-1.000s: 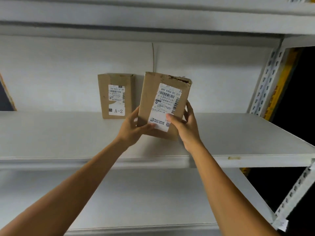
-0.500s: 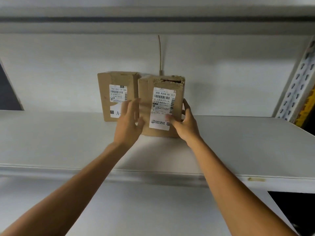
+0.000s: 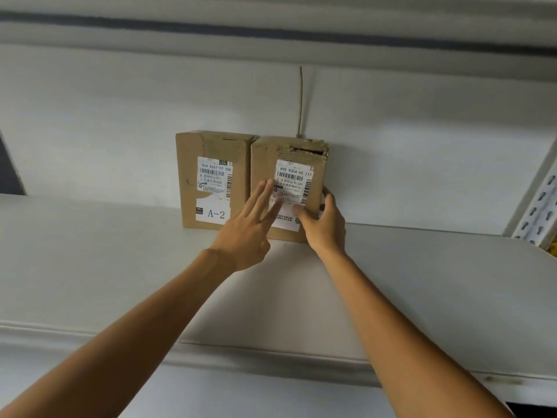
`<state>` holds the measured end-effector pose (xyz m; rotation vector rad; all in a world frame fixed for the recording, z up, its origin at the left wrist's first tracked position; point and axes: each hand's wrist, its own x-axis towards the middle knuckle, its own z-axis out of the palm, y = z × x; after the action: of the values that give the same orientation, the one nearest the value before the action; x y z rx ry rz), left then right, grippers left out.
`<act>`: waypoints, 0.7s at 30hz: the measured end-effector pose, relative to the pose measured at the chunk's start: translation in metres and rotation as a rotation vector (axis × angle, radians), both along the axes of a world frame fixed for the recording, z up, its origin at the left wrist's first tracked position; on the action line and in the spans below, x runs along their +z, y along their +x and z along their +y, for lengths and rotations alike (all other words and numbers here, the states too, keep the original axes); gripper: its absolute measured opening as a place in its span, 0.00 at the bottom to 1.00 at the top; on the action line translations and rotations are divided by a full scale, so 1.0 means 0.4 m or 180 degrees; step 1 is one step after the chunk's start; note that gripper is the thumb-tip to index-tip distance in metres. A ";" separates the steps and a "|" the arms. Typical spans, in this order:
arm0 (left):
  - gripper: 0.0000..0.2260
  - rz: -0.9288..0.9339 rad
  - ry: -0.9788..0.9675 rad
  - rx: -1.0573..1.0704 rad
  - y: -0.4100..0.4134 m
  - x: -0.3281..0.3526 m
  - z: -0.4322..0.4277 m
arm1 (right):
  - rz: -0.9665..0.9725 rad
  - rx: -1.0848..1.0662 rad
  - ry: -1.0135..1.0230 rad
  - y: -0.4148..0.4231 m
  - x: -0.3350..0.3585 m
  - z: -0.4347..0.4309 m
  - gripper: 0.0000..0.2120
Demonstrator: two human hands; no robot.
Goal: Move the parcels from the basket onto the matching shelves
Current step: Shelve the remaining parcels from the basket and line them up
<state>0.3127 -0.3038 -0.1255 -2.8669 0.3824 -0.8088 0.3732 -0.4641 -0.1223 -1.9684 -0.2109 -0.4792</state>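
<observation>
Fingers (image 3: 259, 200) of L hand (image 3: 244, 236) are straight & spread wide, tips on the front of the brown cardboard box parcel (image 3: 291, 179). R hand (image 3: 324, 224) holds its low R corner, thumb in front. Parcel stands on the white metal shelf (image 3: 120, 267), touching the brown cardboard box w/ "A-2" sticker (image 3: 214, 182) just L of the fingers. Behind: white back wall (image 3: 120, 131).

1. Shelf (image 3: 422, 282): a pale, flat board with a rounded front lip; it carries two cardboard boxes at its back edge.
2. A-2 parcel (image 3: 211, 182): brown box standing upright on the shelf against the rear panel (image 3: 120, 131), its shipping label and "A-2" sticker facing forward.
3. Second parcel (image 3: 289, 176): upright, immediately right of the A-2 parcel, sides touching; top edge torn, label facing forward.
</observation>
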 end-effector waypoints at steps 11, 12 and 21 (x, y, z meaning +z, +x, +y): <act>0.34 0.0589 -0.0292 -0.0127 0.012 0.008 0.018 | 0.0405 -0.0114 -0.0243 0.012 0.018 0.014 0.29; 0.34 0.0694 -0.0380 -0.0187 0.006 0.007 0.016 | 0.0464 -0.0104 -0.0216 0.004 0.018 0.012 0.31; 0.36 0.1396 -0.1043 -0.0366 -0.076 0.062 0.005 | 0.0248 0.0576 -0.0867 -0.122 0.029 -0.117 0.32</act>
<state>0.2824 -0.3019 -0.1008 -3.3548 0.5066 -0.2631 0.3245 -0.5110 -0.1108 -2.2036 -0.4192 -0.2656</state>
